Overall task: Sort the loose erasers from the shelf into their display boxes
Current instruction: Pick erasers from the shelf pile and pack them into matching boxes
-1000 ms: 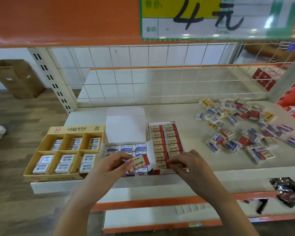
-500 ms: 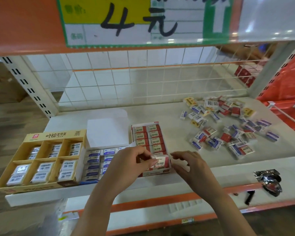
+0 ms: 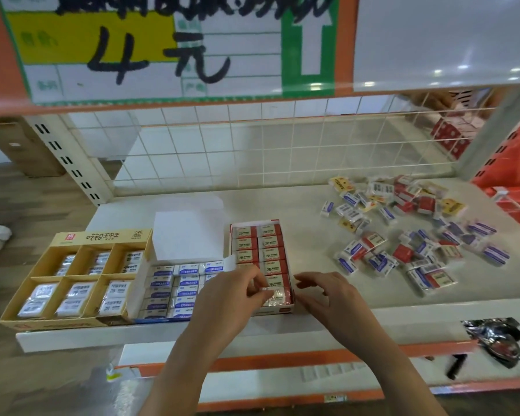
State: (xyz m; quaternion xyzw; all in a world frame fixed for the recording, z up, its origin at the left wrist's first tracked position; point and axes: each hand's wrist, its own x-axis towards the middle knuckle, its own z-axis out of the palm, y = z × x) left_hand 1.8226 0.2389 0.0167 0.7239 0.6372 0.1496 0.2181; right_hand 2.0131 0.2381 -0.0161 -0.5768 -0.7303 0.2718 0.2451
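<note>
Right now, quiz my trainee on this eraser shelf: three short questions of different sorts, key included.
1. True or false: the yellow cardboard display box stands left of the blue-and-white eraser box.
2. Which box is the left hand setting a wrapped red-and-cream eraser into? A yellow, B blue, C red.
3. Fill in: the loose pile of mixed erasers lies to the ____ of the red cardboard display box.

Key: 1 true; 2 C; 3 right.

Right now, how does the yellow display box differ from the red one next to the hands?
The yellow display box is split into six open compartments holding white-wrapped erasers; the red display box packs red-and-cream erasers in two tight columns with no dividers. The yellow box sits at the shelf's left end, untouched; the left hand is placing an eraser at the red box's near end. Both sit at the shelf's front edge.
</note>
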